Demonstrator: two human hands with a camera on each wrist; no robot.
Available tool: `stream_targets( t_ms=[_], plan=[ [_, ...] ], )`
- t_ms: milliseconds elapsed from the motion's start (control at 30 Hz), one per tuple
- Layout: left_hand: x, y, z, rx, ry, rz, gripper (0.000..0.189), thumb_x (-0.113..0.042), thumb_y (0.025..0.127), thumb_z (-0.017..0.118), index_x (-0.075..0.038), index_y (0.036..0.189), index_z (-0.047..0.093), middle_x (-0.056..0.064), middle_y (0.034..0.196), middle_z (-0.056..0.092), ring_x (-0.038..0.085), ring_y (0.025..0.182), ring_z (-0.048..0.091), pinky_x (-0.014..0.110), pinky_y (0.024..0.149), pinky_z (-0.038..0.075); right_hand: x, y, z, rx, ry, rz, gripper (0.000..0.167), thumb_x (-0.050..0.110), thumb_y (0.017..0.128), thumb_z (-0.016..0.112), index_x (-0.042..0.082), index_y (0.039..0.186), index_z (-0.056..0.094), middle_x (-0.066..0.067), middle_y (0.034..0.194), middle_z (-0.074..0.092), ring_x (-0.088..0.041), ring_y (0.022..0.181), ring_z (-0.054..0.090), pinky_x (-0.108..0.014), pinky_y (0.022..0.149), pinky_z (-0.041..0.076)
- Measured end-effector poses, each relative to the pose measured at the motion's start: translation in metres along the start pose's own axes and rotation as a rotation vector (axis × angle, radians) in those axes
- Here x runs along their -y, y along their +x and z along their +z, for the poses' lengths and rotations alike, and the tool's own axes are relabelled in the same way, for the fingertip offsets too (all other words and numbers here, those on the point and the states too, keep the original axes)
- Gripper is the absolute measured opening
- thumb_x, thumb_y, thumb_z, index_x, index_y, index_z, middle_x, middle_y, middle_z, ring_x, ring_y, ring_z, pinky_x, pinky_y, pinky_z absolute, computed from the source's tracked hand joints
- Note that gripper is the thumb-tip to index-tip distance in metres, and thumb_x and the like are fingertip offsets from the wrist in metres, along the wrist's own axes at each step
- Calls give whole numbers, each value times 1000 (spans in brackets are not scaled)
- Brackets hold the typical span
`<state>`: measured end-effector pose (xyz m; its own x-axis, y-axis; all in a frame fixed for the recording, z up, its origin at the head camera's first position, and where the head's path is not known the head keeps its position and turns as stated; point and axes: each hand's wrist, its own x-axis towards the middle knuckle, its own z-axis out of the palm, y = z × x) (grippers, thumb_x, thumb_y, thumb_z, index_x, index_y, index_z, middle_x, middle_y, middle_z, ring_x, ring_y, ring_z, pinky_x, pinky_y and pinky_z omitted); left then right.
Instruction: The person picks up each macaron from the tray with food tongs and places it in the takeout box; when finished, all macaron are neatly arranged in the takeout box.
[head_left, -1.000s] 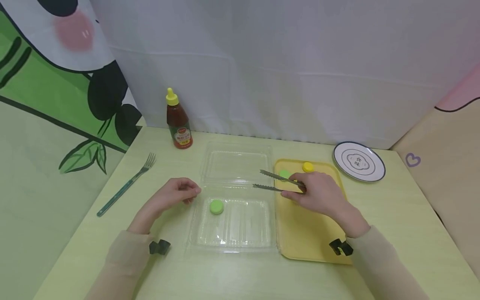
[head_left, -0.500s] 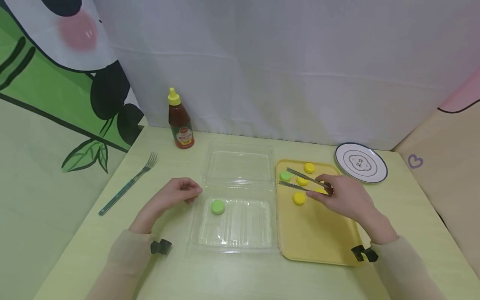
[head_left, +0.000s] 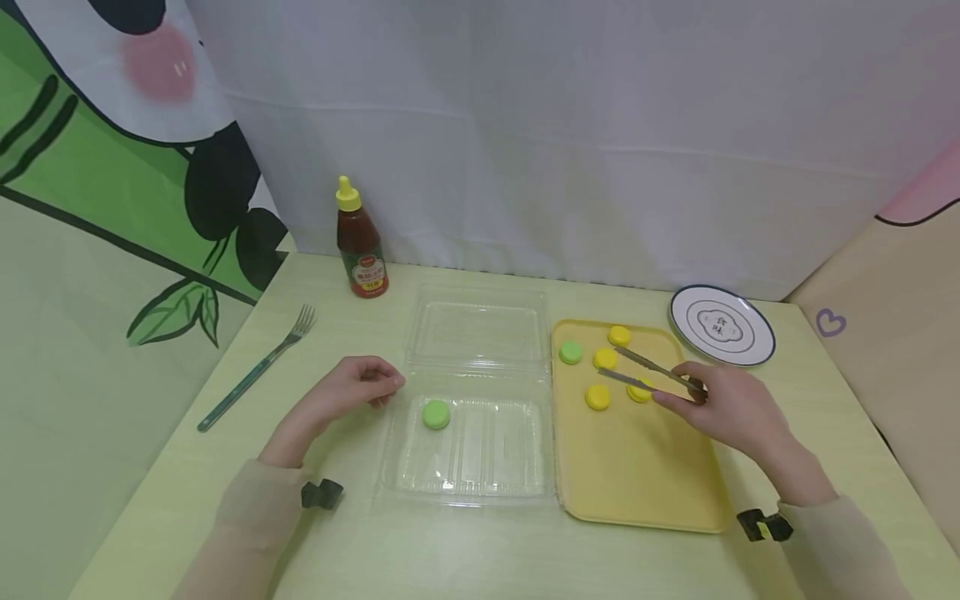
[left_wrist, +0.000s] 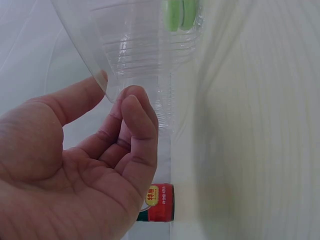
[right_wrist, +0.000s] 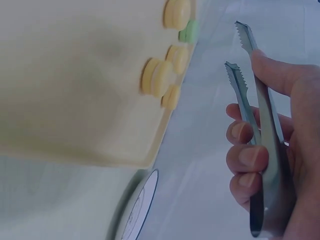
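My left hand [head_left: 347,388] pinches the left edge of a clear plastic clamshell box [head_left: 487,454] between thumb and fingers. The box's lid is folded back, and a green macaron [head_left: 436,414] lies in its base. In my right hand [head_left: 738,410] is a pair of metal tongs [right_wrist: 269,125], gripped by the arms. Their serrated tips stand apart with nothing between them, over a yellow tray [head_left: 637,479]. Several yellow macarons [head_left: 597,397] and one green macaron lie toward the tray's back; the tongs partly cover one yellow macaron in the head view.
A sauce bottle [head_left: 362,254] with a yellow cap stands at the back left. To the left lies a green-handled fork [head_left: 251,379]. Behind the tray's right corner is a blue-rimmed plate [head_left: 742,343]. A white cloth [head_left: 562,167] hangs along the table's back edge.
My right hand has drawn the tongs rightward, from above the box's edge to over the tray's right side, uncovering the macarons. My left hand keeps its place.
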<state>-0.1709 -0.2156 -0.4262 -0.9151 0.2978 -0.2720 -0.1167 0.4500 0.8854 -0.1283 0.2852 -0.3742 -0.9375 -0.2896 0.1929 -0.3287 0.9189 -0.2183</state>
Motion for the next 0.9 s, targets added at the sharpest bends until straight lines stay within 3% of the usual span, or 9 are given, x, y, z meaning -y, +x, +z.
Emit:
stream_targets(
  t_ms=[433, 900],
  plan=[
    [-1, 0, 0, 3, 4, -2, 32, -24, 99, 65, 4, 113, 64, 14, 93, 66, 21, 81, 58, 32, 75, 52, -28, -19, 12, 51, 9, 85, 43, 48, 87, 74, 9, 103, 70, 7, 63, 46, -12, 55, 39, -29, 51, 29],
    [-1, -2, 0, -1, 4, -8, 31, -24, 99, 65, 4, 113, 64, 14, 94, 65, 22, 81, 58, 32, 75, 51, -42, -29, 26, 88, 23, 126, 44, 50, 89, 71, 9, 105, 70, 7, 64, 48, -11, 55, 41, -29, 50, 30]
  ],
)
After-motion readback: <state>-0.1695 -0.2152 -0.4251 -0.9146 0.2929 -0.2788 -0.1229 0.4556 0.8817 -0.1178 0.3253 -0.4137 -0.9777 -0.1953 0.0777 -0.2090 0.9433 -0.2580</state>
